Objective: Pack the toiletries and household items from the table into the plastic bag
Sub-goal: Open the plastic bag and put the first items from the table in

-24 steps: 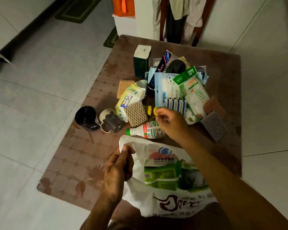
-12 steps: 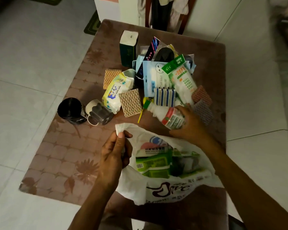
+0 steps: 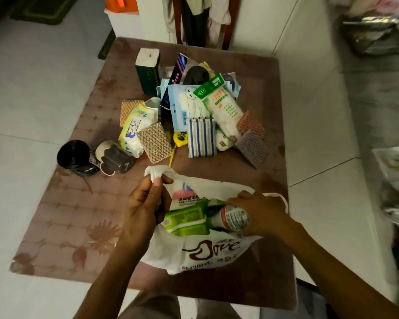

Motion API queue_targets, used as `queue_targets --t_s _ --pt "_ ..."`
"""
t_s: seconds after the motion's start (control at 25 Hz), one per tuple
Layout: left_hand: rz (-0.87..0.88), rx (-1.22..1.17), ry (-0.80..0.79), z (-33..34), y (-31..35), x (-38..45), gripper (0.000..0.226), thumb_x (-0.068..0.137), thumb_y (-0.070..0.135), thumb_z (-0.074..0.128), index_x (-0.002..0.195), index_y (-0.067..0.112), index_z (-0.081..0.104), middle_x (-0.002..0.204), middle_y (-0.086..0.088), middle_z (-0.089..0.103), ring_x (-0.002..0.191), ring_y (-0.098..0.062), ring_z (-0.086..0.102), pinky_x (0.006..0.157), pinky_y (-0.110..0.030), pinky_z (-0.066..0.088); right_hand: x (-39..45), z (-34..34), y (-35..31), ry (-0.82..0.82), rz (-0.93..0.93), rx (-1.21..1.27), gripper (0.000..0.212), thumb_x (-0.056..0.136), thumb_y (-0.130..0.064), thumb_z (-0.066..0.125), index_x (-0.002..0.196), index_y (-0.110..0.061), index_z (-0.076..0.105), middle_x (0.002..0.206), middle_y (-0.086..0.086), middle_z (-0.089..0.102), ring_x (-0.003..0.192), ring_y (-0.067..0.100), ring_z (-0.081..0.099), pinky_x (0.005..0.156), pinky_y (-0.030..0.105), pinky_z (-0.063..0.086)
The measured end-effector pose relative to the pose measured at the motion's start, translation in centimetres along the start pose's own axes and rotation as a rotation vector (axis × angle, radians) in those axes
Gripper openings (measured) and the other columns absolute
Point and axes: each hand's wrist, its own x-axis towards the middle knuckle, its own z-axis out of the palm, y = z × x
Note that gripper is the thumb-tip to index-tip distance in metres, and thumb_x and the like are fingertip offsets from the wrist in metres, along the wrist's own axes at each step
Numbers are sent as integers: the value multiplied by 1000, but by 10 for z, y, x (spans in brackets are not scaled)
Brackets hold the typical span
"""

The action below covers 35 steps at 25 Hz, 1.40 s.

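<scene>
So the small bottle [image 3: 234,218] just went off the tabletop [image 3: 258,93] into the plastic bag [image 3: 207,254], right hand [image 3: 260,211] grip still wrapped on it, left hand [image 3: 145,203] pinching the bag's handle, pile beyond the bag still waiting.

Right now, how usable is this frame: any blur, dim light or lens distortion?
Head view: dim and warm-toned; centre fairly sharp, print on the plastic bag visible; the right edge is motion-smeared; wide-angle bending curves the table edges and floor lines; both the left hand and right hand look dark.
</scene>
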Motion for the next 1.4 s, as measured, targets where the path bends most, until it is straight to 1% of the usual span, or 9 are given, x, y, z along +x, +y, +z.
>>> queue_targets --t_s 0.12,0.28,0.4,0.52,0.76,1.0,1.16,1.24,1.4 --pt "36 -13 -7 -3 15 -3 29 98 29 38 96 8 59 55 -12 32 44 -12 24 40 -22 19 9 14 -2 -17 -38 363 74 79 -31 72 143 -27 36 150 -1 35 135 20 37 107 28 32" --pt "70 -5 7 -11 26 -1 30 99 26 39 97 5 60 56 -9 29 45 -11 25 40 -21 22 -8 15 30 480 311 -15 67 83 -39 62 142 -20 37 146 11 42 131 34 40 105 51 35" --pt "60 -8 35 -9 26 -5 31 98 29 39 96 6 60 58 -14 27 45 -11 24 40 -22 21 -19 5 48 335 594 193 53 84 -40 63 125 -9 53 119 14 60 110 33 57 86 41 46" --pt "49 -1 27 -9 32 -5 31 99 29 39 95 9 62 56 -6 30 44 -10 23 40 -21 21 -30 -16 20 233 415 946 21 89 -20 62 87 1 69 67 11 65 63 27 63 63 43 54" --pt "131 -52 -4 -23 94 6 34 101 29 37 91 8 61 55 -5 32 45 -17 19 43 -33 14 -107 -143 -67 670 110 1372 23 96 -16 49 80 -8 64 49 0 41 42 12 32 42 25 28" --pt "-33 71 -93 -82 82 -11 27 100 26 41 99 11 63 55 -9 39 43 -17 30 38 -22 25 -84 -105 -93 685 386 1016 25 90 -21 53 68 -16 61 51 -2 48 47 16 44 53 32 36" --pt "-116 75 -165 -105 75 -21 30 93 34 44 97 13 65 54 -10 41 44 -18 35 45 -28 34 -76 -92 -86 646 532 908 19 90 -19 51 78 -11 62 60 6 60 49 23 58 45 28 43" --pt "-109 138 -162 -107 80 -16 29 89 38 50 93 14 67 54 -4 52 47 -18 47 53 -31 42 -82 -101 -82 633 627 635 23 91 -26 51 81 -8 61 66 10 64 55 26 64 48 28 46" --pt "245 831 90 -85 92 15 38 76 34 76 107 23 56 97 5 62 82 -15 60 66 -35 52 -76 -126 -80 738 663 153 37 90 -44 53 112 -14 55 102 8 65 84 26 59 68 33 47"
